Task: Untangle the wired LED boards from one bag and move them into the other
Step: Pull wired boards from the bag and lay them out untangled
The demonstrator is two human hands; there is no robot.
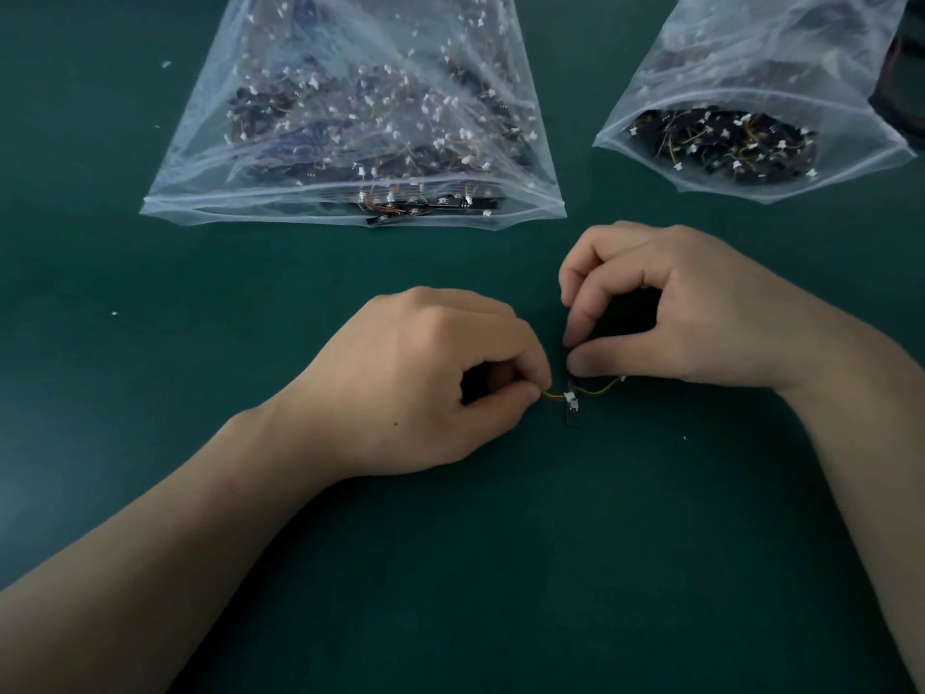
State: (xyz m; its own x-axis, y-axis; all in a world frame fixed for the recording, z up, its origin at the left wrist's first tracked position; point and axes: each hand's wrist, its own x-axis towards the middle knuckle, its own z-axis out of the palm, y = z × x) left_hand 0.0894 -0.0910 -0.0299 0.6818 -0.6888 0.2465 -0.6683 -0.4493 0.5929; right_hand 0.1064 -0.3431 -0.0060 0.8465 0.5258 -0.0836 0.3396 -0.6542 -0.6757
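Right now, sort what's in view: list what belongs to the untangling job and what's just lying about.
Job: left hand, right hand, wired LED board pinched between them, large bag, smaller open bag.
Lying about: white scraps on the green table, dark object at the far right edge.

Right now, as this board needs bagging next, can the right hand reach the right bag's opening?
Probably yes: the right bag gapes open toward the right hand, with only green table between; that hand pinches the board.

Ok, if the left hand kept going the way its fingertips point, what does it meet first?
The left hand, pinching the wire, would likely meet the board first, with the right hand just beyond.
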